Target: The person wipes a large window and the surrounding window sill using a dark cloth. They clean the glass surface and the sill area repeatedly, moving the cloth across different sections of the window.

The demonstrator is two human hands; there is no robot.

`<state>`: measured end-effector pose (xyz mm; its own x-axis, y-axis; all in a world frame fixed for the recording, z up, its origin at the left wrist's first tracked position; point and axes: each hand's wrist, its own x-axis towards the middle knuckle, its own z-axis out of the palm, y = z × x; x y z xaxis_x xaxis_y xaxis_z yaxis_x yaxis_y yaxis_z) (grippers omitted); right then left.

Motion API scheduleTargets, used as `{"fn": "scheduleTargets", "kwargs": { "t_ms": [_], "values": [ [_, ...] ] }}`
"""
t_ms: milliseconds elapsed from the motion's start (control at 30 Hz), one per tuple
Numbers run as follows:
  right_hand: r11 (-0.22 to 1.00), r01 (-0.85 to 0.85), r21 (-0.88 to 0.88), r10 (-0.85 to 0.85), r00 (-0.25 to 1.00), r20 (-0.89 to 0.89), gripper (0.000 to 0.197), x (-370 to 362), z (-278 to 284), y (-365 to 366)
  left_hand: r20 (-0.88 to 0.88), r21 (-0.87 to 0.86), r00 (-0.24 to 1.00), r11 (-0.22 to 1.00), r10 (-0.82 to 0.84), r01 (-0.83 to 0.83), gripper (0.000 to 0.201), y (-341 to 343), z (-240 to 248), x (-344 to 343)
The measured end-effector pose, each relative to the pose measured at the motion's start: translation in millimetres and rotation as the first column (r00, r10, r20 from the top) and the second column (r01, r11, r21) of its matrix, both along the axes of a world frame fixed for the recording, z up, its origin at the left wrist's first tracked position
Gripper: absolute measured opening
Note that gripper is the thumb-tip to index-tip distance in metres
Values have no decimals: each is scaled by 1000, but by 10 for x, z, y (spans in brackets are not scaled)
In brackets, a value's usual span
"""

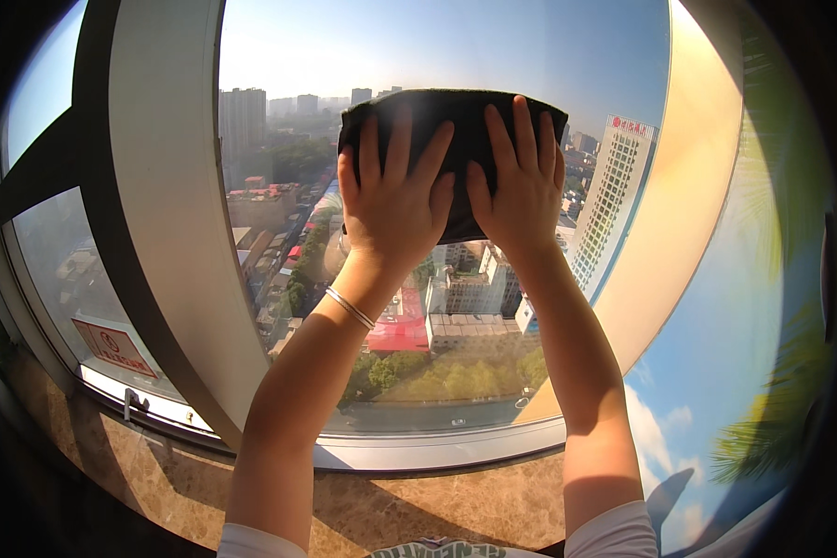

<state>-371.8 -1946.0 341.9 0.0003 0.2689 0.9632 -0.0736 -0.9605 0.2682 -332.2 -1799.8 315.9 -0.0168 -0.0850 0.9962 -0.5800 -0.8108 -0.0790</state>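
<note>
A folded black cloth (465, 135) lies flat against the tall window pane (465, 46), at about the middle of the glass. Both arms are stretched out and raised toward it. My left hand (391, 205) rests palm down on the left half of the cloth, fingers stretched and spread. On the right half, my right hand (523, 200) presses with its fingers extended too. The thumbs point toward each other with dark fabric between them. A thin silver bracelet (351, 308) circles my left wrist.
A pale window frame post (172, 186) stands at left, beside another pane carrying a red-and-white sticker (113, 346) and a window handle (135, 402). Below runs a brown marbled stone sill (437, 507). A wall with a painted sky and palm leaves (763, 418) is at right. City buildings show outside.
</note>
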Motion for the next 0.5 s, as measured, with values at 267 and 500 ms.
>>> {"fn": "scheduleTargets", "kwargs": {
  "t_ms": [267, 500],
  "values": [
    [999, 40, 36, -34, 987, -156, 57, -160, -778, -156, -120, 153, 993, 988, -10, 28, 51, -120, -853, -115],
    [998, 48, 41, -44, 995, -92, 60, -193, -247, -433, -83, 168, 995, 984, -51, 65, 51, -322, -233, -131]
  ]
}}
